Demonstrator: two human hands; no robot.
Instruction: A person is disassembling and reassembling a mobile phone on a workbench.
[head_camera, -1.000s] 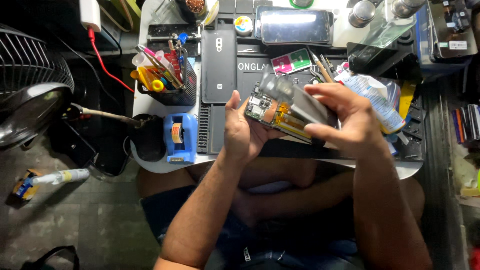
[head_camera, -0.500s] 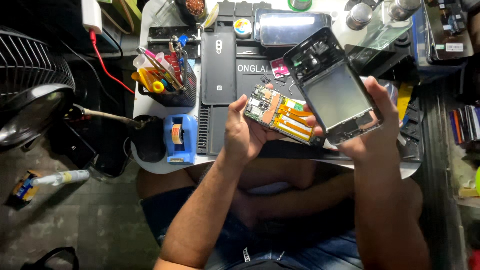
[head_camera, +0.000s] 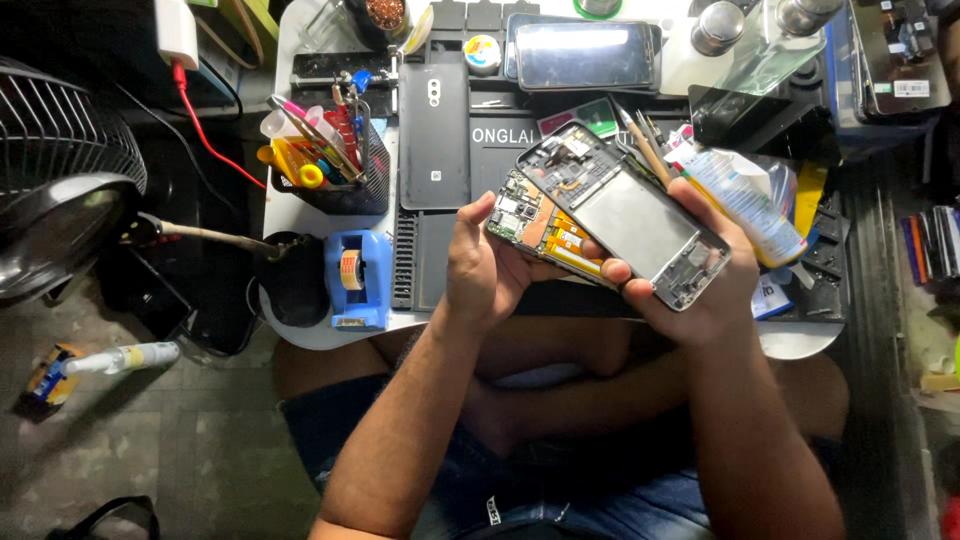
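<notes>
Left hand (head_camera: 485, 268): grip closed on the phone body (head_camera: 540, 228), thumb up along its 9 o'clock edge, fingers behind it.
Right hand (head_camera: 690, 285): grip closed on the frame (head_camera: 625, 215), thumb on its lower edge, fingers wrapped round the 3 o'clock side.
Phone body: open, boards and orange flex cables showing, above the counter's near edge.
Frame: dark, grey plate inside, tilted, its 8 o'clock edge overlapping the phone body.
Counter (head_camera: 300, 330): white, round-cornered, black mat (head_camera: 420, 270) on it.
At 12 o'clock: black back cover (head_camera: 434, 135); a second phone (head_camera: 583, 55), screen up.
At 10 o'clock: mesh tool cup (head_camera: 335, 170).
At 9 o'clock: blue tape dispenser (head_camera: 357, 280).
</notes>
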